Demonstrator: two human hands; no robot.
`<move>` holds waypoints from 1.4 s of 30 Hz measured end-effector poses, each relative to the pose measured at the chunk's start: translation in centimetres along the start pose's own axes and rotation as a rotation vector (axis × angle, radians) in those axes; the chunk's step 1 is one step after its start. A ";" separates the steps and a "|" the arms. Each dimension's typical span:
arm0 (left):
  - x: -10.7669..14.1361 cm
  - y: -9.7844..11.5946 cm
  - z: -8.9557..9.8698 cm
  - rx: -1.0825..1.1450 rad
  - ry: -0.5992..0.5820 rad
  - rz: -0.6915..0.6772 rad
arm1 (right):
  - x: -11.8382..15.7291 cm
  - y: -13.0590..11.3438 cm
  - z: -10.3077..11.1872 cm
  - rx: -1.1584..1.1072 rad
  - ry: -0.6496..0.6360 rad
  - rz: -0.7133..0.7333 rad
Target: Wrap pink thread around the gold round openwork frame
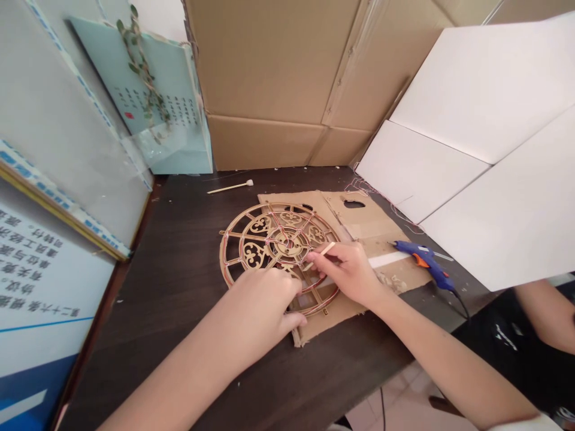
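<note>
A round openwork frame (pixel 233 233), tan with reddish lines along its rings and spokes, lies partly on a cardboard sheet (pixel 372 224) and partly over the dark table. My right hand (pixel 348 269) pinches a thin wooden stick (pixel 326 249) that slants over the frame, right of its centre. At the frame's near side is my left hand (pixel 269 299), back of the hand up, with thumb and fingers apart around the rim; its fingertips are partly hidden.
On the cardboard's right edge rests a blue glue gun (pixel 424 260) with a cable. A cotton-tipped stick (pixel 230 187) lies behind the frame. Cardboard (pixel 269 72), white panels (pixel 471 143) and a light-blue box (pixel 179 140) stand around the table (pixel 179 239). Another person's arm (pixel 545 311) shows at right.
</note>
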State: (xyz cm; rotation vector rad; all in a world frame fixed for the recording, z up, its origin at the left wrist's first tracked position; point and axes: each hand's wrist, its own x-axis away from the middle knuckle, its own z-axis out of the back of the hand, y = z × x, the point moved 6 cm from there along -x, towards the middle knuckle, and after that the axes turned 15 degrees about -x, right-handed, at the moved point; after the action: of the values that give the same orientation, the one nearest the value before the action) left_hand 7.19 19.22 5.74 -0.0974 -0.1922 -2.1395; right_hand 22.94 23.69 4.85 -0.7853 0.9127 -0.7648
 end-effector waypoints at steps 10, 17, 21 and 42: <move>-0.1 -0.3 0.0 0.047 -0.024 0.025 | 0.1 0.3 0.1 -0.077 0.035 -0.039; 0.0 -0.2 0.0 0.061 -0.026 0.023 | -0.1 0.0 -0.1 0.023 -0.011 0.010; 0.0 -0.1 0.3 0.071 -0.046 0.029 | -0.1 -0.2 -0.1 0.034 -0.015 0.025; 0.0 -0.2 -0.1 0.069 0.007 0.014 | 0.2 -1.2 -0.1 0.115 -0.019 0.133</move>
State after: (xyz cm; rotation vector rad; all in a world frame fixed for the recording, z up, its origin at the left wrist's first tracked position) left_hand 7.04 19.32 5.65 -0.0516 -0.2599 -2.1164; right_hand 22.62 22.93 5.74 -0.6238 0.8866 -0.6850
